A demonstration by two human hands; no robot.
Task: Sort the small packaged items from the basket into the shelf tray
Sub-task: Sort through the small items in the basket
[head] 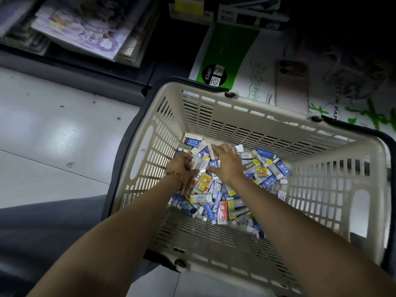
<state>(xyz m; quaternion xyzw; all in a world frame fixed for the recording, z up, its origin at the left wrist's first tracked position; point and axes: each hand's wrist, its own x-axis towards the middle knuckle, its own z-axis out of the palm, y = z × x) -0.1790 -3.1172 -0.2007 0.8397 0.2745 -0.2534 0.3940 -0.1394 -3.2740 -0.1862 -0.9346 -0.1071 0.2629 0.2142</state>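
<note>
A beige plastic basket (214, 108) with dark handles stands on the floor. Its bottom is covered with several small packaged items (222, 202) in blue, white, yellow and red wrappers. Both my hands are down inside it, at the far left of the pile. My left hand (182, 166), with a bead bracelet on the wrist, grips a few small white packs against its palm. My right hand (227, 161) pinches a small white pack (213, 152) between thumb and fingers. The shelf tray is not in view.
A green and white carton (227, 58) lies behind the basket with a phone (292, 86) on top. Low shelving with books (85, 28) stands at the upper left. Pale tiled floor (53, 136) stretches left of the basket. My dark-clothed knee (42, 232) is at the lower left.
</note>
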